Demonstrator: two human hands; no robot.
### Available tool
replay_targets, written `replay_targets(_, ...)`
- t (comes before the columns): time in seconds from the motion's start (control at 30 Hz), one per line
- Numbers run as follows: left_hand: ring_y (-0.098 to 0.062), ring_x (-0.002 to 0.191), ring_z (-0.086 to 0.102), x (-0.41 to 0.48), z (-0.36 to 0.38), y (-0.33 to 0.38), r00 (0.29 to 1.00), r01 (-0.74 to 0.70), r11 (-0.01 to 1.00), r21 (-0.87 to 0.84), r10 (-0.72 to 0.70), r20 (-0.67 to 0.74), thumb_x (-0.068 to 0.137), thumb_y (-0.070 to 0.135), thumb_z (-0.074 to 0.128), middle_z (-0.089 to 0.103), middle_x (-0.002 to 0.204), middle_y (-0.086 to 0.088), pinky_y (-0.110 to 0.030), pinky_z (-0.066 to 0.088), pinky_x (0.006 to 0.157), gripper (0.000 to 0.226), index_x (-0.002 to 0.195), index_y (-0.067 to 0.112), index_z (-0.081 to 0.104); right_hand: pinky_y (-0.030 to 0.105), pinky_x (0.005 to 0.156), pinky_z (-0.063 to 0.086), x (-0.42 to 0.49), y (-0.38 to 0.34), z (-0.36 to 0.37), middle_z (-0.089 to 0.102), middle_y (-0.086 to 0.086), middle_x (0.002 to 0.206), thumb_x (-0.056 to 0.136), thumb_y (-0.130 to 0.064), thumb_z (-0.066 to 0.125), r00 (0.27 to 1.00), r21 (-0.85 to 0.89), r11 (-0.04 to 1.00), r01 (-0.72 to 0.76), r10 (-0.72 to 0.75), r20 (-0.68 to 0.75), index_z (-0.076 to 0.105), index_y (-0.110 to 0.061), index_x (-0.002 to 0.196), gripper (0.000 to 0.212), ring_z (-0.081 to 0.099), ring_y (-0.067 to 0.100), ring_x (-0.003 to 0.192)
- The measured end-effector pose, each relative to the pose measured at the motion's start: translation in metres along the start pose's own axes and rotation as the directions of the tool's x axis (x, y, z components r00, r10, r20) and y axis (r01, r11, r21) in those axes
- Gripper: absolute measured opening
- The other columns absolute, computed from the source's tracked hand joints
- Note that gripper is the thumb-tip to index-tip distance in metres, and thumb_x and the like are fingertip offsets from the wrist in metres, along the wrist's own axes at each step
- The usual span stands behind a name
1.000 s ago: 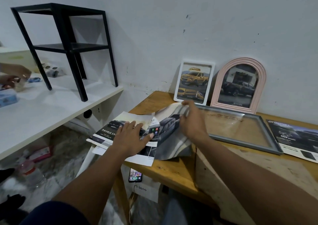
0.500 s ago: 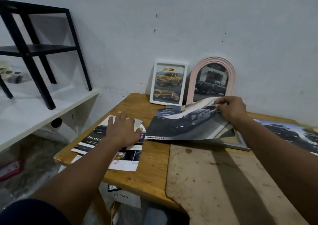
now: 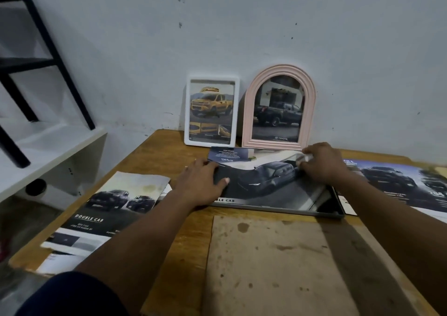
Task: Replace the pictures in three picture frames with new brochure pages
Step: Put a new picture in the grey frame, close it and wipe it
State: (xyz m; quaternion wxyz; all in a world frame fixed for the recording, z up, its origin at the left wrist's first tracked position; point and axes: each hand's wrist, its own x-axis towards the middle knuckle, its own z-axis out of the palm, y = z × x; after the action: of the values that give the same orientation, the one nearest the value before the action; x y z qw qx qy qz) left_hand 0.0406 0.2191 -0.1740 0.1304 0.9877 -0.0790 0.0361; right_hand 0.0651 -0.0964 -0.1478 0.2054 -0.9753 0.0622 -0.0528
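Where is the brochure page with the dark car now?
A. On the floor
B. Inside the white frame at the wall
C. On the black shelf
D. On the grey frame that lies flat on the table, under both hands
D: the brochure page lies over the flat grey frame, with the left hand and the right hand on it.

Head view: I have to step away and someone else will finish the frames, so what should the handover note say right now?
Left hand: flat on the left end of the brochure page, pressing it down.
Right hand: pinch grip on the page's far right corner.
The page lies bowed over the grey frame, which is flat on the wooden table; not yet seated.
White frame and pink arched frame stand against the wall, each with a truck picture; seemingly done.
Brown backing board lies in front of the grey frame.
Left: flatten the page, fit the backing, stand the frame up.
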Motion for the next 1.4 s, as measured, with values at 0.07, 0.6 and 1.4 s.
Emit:
replay_targets(0.07, -0.026, 0.131, 0.046, -0.001, 0.002, 0.0, 1.0, -0.013, 1.0, 0.017, 0.014, -0.011, 0.091, 0.068, 0.049, 0.044, 0.147, -0.003, -0.048, 0.043, 0.108, 0.065, 0.143, 0.029, 0.051, 0.051, 0.11, 0.034, -0.008, 0.001, 0.001, 0.037, 0.01, 0.151, 0.089, -0.044, 0.066, 0.999, -0.076, 0.997, -0.002, 0.005, 0.041, 0.055, -0.022, 0.136, 0.053, 0.032, 0.037, 0.137)
replay_targets(0.6, -0.019, 0.129, 0.048, -0.013, 0.013, 0.009, 0.998, -0.041, 0.975, -0.22, 0.027, -0.063, 0.101, 0.047, 0.05, 0.051, 0.145, 0.0, -0.036, 0.043, 0.104, 0.049, 0.143, 0.021, 0.047, 0.054, 0.107, 0.028, -0.046, 0.009, 0.014, 0.054, 0.016, 0.138, 0.094, -0.045, 0.047, 0.978, -0.179, 0.965, -0.194, 0.176, -0.111, 0.051, -0.018, 0.133, 0.048, 0.043, 0.04, 0.131)
replay_targets(1.4, -0.025, 0.14, 0.038, -0.054, 0.008, 0.026, 0.99, -0.1, 0.977, -0.189, 0.078, -0.12, 0.1, 0.055, 0.045, 0.035, 0.156, -0.002, -0.045, 0.041, 0.111, 0.061, 0.151, 0.022, 0.04, 0.052, 0.1, 0.033, -0.126, 0.03, -0.012, 0.057, 0.008, 0.13, 0.094, -0.043, 0.053, 0.987, -0.111, 0.992, -0.062, 0.044, -0.153, 0.056, -0.023, 0.118, 0.031, 0.049, 0.031, 0.122)
